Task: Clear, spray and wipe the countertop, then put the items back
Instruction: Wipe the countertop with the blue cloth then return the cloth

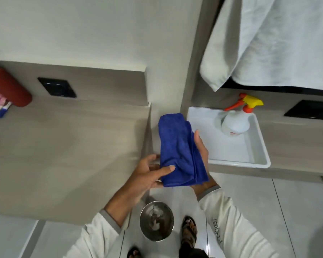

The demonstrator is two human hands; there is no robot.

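Head view, looking down. Blue cloth [179,151], folded long, held in the air over the gap between two worktops, above the floor [250,198]. Left hand [147,175] at the cloth's near left corner, thumb pressed on top, fingers curled beneath: pinching the cloth. Right hand [200,151] along the cloth's right edge, mostly hidden under the folds, thumb up beside the fabric; cloth draped over the palm, fingers not seen, so grip there hard to tell, though the hand clearly supports the cloth. White sleeves with grey cuffs on both arms.

Left worktop [63,146]: pale wood grain, bare across the middle. At its far left edge, a red cylinder [7,88] lying against the back panel, with a pen [4,110] and printed papers just beside it, cut off by the frame. Black socket plate [57,87] set in the back panel.

Right worktop [291,146]: white tray [259,146] near its front edge, a spray bottle [235,123] lying on its side in the tray's far corner, orange and yellow trigger head pointing away. White towel [268,43] hanging above.

On the floor between the worktops, a round steel bin [157,220], and sandalled feet just beside it.
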